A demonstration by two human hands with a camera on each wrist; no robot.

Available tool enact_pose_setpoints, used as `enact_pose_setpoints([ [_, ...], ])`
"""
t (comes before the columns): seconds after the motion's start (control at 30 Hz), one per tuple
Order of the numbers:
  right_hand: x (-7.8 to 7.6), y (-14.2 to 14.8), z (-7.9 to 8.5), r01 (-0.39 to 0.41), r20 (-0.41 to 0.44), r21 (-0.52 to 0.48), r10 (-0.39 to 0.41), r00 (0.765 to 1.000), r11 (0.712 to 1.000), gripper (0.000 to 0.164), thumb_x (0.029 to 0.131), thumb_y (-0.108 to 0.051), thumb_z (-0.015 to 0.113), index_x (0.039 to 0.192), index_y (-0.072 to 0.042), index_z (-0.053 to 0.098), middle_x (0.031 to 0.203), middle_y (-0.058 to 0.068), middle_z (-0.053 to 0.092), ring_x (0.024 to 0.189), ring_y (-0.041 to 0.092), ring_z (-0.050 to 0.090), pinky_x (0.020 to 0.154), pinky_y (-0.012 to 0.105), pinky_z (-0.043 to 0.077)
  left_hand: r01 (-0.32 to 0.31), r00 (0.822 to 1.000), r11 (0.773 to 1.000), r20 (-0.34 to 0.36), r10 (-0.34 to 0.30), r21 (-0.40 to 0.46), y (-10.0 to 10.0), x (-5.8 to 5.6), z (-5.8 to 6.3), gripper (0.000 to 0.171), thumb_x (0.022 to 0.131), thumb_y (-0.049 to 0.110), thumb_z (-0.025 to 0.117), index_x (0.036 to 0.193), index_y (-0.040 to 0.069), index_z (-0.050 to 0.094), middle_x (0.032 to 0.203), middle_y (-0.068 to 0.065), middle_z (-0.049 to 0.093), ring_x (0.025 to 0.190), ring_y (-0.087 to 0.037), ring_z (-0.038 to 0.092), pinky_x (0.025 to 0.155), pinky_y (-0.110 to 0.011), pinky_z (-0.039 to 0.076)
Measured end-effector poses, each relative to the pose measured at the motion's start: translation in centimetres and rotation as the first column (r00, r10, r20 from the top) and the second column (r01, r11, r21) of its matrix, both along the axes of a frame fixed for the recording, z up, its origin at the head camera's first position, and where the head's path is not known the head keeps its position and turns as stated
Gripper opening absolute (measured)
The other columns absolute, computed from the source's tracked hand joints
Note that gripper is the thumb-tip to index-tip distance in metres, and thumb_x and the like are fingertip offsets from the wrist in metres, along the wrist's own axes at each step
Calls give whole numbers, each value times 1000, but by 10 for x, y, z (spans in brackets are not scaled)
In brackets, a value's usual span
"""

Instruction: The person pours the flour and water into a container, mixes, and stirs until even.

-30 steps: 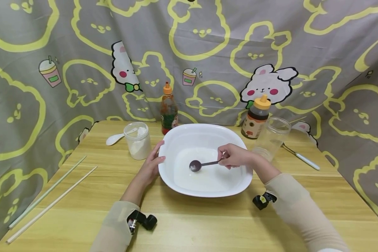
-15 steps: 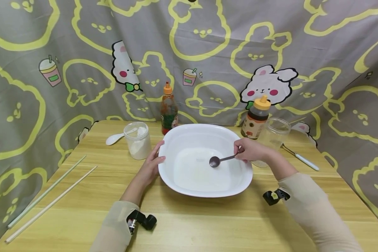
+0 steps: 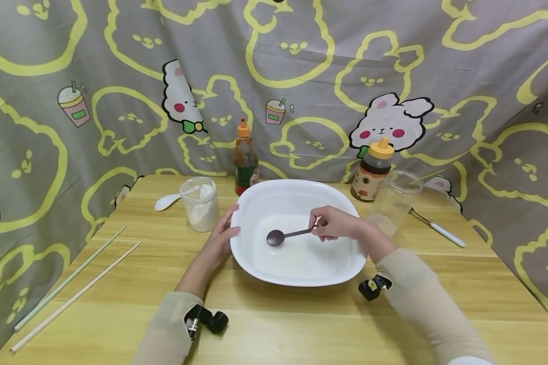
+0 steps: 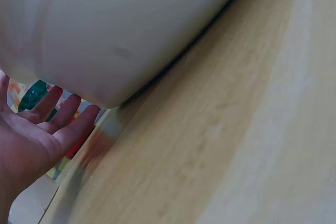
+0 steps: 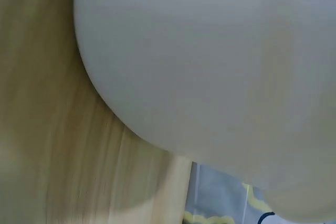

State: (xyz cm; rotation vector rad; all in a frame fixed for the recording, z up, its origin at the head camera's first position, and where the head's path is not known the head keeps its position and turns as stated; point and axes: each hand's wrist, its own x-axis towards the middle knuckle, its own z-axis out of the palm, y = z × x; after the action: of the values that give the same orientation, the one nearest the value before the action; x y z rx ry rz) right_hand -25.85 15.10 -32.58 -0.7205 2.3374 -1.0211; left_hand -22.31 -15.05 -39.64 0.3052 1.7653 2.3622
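Note:
In the head view, a white basin (image 3: 297,203) stands at the middle of the table. My left hand (image 3: 218,241) holds its left rim; in the left wrist view, the fingers (image 4: 73,121) lie against the outer wall. With thumb and fingers, my right hand (image 3: 335,224) pinches the handle of a dark spoon (image 3: 275,238) over the basin. The spoon's round bowl is low inside, left of the middle. Whether it touches the bottom or what white contents lie there, I cannot tell. Only the basin's outer wall (image 5: 184,66) and the table show in the right wrist view.
Left of the basin stand a jar of white powder (image 3: 202,210) and a white spoon (image 3: 166,202). Behind are a red sauce bottle (image 3: 246,167) and a brown sauce bottle (image 3: 371,175). A clear jar (image 3: 395,200), a blue-handled utensil (image 3: 445,234) and two sticks (image 3: 77,296) flank it.
My right hand first drew the dark spoon rightward across the basin, then brought it back left, past where it was a second ago. My left hand has stayed on the rim.

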Motion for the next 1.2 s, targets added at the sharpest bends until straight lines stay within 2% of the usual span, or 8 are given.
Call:
enact_pose_setpoints([
  [0.13, 8, 5, 5, -67, 38, 19, 66, 997, 998, 4, 82, -3, 54, 86, -3, 54, 55, 7, 53, 41, 12, 37, 40, 22, 32, 3, 1000, 1000, -9, -3, -7, -1, -1, 0, 61, 82, 10, 46, 137, 21, 21, 135, -14, 21, 112, -37, 33, 77, -33, 44],
  [0.23, 13, 15, 13, -81, 47, 44, 79, 996, 996, 4, 80, -2, 55, 84, -3, 55, 54, 7, 52, 40, 12, 36, 40, 22, 31, 3, 1000, 1000, -9, -3, -8, -1, -1, 1, 61, 82, 10, 46, 137, 20, 21, 134, -15, 21, 111, -37, 34, 76, -33, 44],
  [0.37, 15, 31, 23, -24, 9, 98, 23, 1000, 995, 5, 79, -2, 55, 84, -3, 56, 55, 5, 50, 43, 11, 37, 41, 22, 31, 4, 1000, 1000, -2, -4, -9, -1, -1, 2, 62, 82, 11, 47, 137, 20, 21, 134, -17, 22, 110, -37, 35, 76, -34, 44],
  [0.53, 11, 45, 30, 70, -106, 126, -57, 993, 990, 7, 78, 0, 54, 85, -2, 55, 56, 5, 50, 43, 12, 39, 40, 24, 34, 9, 1000, 1000, 0, -9, -6, -2, -1, 1, 62, 82, 10, 47, 137, 20, 22, 133, -17, 23, 110, -36, 35, 76, -33, 44],
  [0.6, 7, 46, 30, 99, -132, 118, -83, 988, 988, 8, 79, -1, 54, 87, -1, 55, 57, 5, 51, 44, 13, 39, 41, 25, 34, 9, 1000, 1000, 0, -9, -4, -2, -1, 1, 61, 82, 9, 47, 137, 20, 22, 133, -17, 23, 110, -37, 34, 75, -33, 44],
  [0.73, -1, 40, 21, 117, -122, 76, -107, 987, 990, 9, 80, -2, 54, 89, -1, 53, 59, 6, 53, 47, 14, 41, 44, 25, 35, 6, 1000, 1000, 0, -6, -4, -1, -1, 1, 61, 82, 9, 47, 137, 20, 22, 132, -17, 23, 110, -35, 36, 76, -33, 44],
  [0.97, -2, 13, 4, 19, -49, -6, -19, 999, 1000, 7, 80, 2, 53, 87, 0, 52, 57, 9, 54, 43, 13, 40, 42, 23, 34, 2, 1000, 1000, -3, -2, -5, 1, -1, 0, 63, 80, 10, 48, 137, 21, 22, 133, -17, 23, 110, -34, 36, 77, -34, 44],
  [1.2, 9, 12, 4, -83, 5, 27, 83, 997, 996, 6, 79, -1, 56, 84, -4, 55, 55, 7, 53, 41, 12, 38, 41, 22, 33, -6, 1000, 1000, 2, 6, -4, 1, -1, 2, 63, 80, 11, 48, 137, 21, 22, 134, -16, 22, 112, -38, 33, 77, -35, 44],
])
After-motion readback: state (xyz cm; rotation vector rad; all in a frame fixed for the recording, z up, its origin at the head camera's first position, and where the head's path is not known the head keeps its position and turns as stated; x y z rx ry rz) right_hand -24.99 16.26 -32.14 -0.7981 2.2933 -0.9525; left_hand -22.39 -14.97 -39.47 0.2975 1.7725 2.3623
